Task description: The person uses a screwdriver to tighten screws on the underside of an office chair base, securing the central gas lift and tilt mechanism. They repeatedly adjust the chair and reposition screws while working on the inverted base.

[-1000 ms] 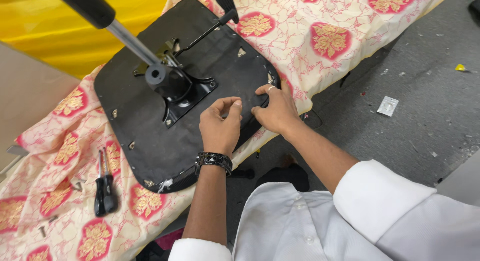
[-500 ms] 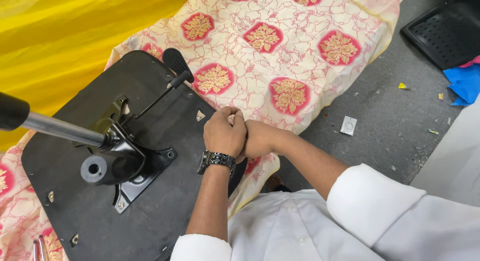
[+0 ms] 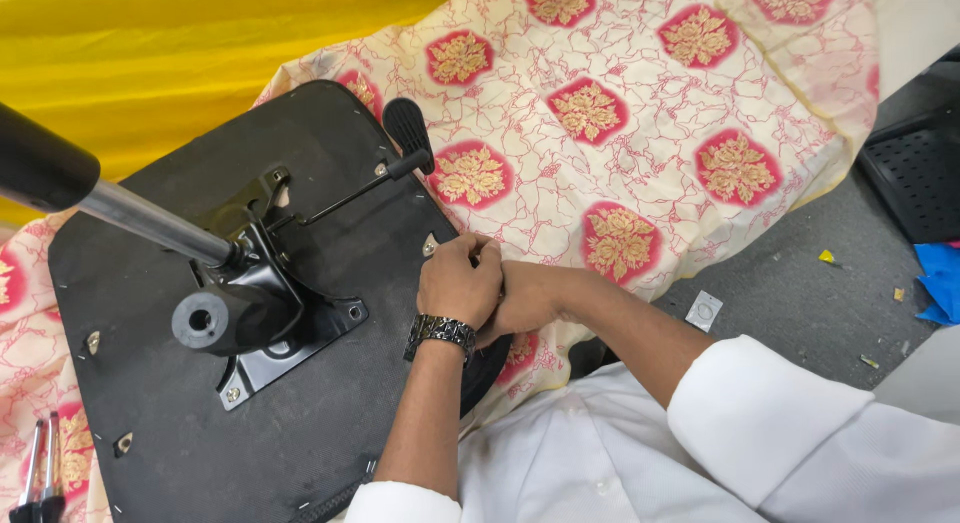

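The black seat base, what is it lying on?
The seat base rests on a cream cloth with red flower medallions, spread wider than the base. Whatever lies beneath the cloth is covered; both hands work at its edge.

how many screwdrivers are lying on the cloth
2, side by side at the bottom left corner: screwdrivers beside the black seat base. Their handles are cut off; more may lie out of frame.

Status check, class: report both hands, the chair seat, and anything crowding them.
Left hand and right hand pressed together at the edge of the upturned black chair seat. Grip contents hidden. Black lever close by, not touching.
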